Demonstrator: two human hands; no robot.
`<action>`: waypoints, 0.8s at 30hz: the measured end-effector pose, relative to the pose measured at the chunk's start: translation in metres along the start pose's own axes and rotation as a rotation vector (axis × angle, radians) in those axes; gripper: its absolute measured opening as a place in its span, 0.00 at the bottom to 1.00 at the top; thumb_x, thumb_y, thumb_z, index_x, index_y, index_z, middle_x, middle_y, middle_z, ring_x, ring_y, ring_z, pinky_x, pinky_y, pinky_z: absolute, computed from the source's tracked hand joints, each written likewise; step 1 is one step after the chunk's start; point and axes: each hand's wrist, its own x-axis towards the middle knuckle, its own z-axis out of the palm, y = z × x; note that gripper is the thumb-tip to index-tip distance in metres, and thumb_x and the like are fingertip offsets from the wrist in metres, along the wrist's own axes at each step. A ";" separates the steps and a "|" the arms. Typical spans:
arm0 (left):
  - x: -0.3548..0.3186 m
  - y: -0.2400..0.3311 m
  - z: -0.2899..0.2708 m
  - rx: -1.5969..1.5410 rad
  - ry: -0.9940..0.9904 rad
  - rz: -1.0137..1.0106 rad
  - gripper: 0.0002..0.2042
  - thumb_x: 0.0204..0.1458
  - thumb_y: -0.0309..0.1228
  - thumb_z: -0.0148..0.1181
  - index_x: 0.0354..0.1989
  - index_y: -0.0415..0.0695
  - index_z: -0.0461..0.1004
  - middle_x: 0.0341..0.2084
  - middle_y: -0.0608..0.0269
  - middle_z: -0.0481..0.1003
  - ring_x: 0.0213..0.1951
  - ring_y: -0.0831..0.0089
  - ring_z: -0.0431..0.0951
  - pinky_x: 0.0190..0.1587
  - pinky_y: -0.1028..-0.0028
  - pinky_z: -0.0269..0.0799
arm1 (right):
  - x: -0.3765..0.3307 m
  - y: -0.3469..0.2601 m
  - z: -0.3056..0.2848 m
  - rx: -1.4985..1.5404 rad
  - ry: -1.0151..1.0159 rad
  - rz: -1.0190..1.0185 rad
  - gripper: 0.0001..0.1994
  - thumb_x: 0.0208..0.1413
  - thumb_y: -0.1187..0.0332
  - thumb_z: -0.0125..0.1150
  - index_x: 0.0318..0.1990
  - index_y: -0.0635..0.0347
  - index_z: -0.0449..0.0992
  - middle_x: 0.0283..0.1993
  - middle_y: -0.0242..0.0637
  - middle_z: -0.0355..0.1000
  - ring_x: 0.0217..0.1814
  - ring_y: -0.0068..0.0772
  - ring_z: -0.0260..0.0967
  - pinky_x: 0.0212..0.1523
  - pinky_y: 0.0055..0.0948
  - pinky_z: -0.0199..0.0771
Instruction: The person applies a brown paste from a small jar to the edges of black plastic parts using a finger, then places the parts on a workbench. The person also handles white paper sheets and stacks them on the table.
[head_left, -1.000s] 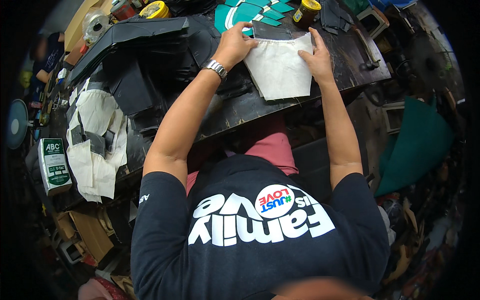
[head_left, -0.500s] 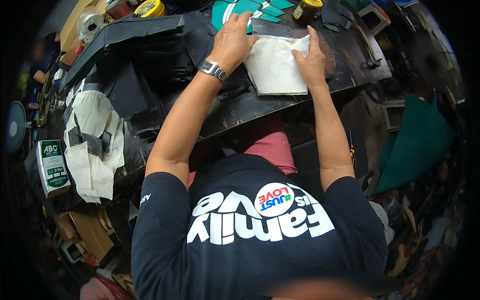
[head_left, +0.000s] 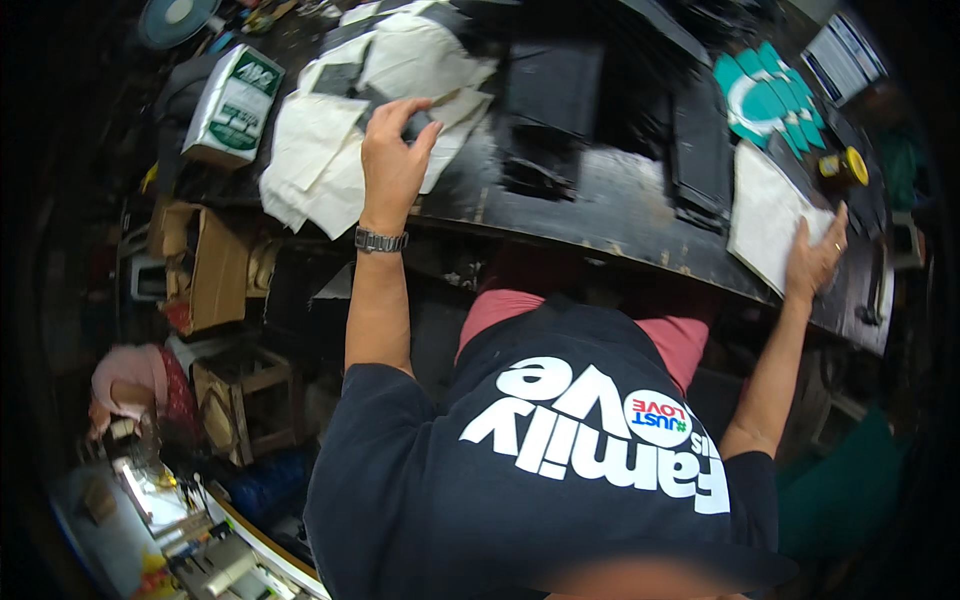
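My left hand (head_left: 393,160) hovers at or just above a loose heap of cream fabric pieces (head_left: 320,150) with dark grey patches, at the left of the table. Its thumb and forefinger are curved and apart; a dark grey patch shows between them, seemingly part of the heap. On the far right, my right hand (head_left: 815,258) rests with fingers stretched at the edge of a flat cream fabric piece (head_left: 768,215). That piece lies flat near the table's front edge. What is under the right palm is hidden.
Stacks of black sheet pieces (head_left: 555,90) stand on the dark table (head_left: 620,190). Green cut pieces (head_left: 765,105) and a yellow-lidded jar (head_left: 843,168) lie at the back right. A green-and-white can (head_left: 235,105) stands left, above a cardboard box (head_left: 215,265). Another person (head_left: 135,385) is at lower left.
My left hand has left the flat cream piece and swung left to the fabric heap. My right hand stays by that piece. The whole view has turned left.
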 end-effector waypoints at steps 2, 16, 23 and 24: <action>-0.014 -0.037 -0.026 0.129 0.025 -0.032 0.18 0.45 0.29 0.73 0.47 0.44 0.81 0.47 0.53 0.77 0.52 0.55 0.75 0.55 0.62 0.71 | 0.003 0.011 0.001 0.131 -0.098 0.151 0.39 0.57 0.62 0.69 0.74 0.48 0.56 0.60 0.51 0.68 0.61 0.49 0.68 0.63 0.43 0.66; 0.000 -0.144 -0.055 0.312 0.048 -0.140 0.20 0.50 0.40 0.72 0.46 0.39 0.81 0.46 0.51 0.79 0.50 0.57 0.79 0.54 0.65 0.73 | -0.007 -0.153 -0.016 0.721 -0.331 -0.048 0.41 0.59 0.75 0.65 0.76 0.45 0.51 0.61 0.44 0.67 0.49 0.28 0.73 0.47 0.27 0.74; 0.005 -0.155 -0.058 0.257 -0.017 -0.094 0.09 0.52 0.31 0.70 0.39 0.40 0.83 0.38 0.59 0.81 0.38 0.65 0.82 0.45 0.71 0.76 | -0.053 -0.227 -0.027 0.886 -0.668 -0.235 0.44 0.53 0.83 0.64 0.76 0.48 0.52 0.59 0.44 0.69 0.44 0.27 0.70 0.51 0.28 0.76; 0.005 -0.158 -0.061 0.177 -0.030 -0.108 0.09 0.52 0.31 0.70 0.38 0.41 0.83 0.37 0.58 0.81 0.37 0.64 0.82 0.43 0.70 0.76 | -0.055 -0.231 -0.028 0.896 -0.687 -0.236 0.44 0.53 0.84 0.64 0.76 0.47 0.52 0.58 0.44 0.69 0.44 0.27 0.70 0.51 0.28 0.76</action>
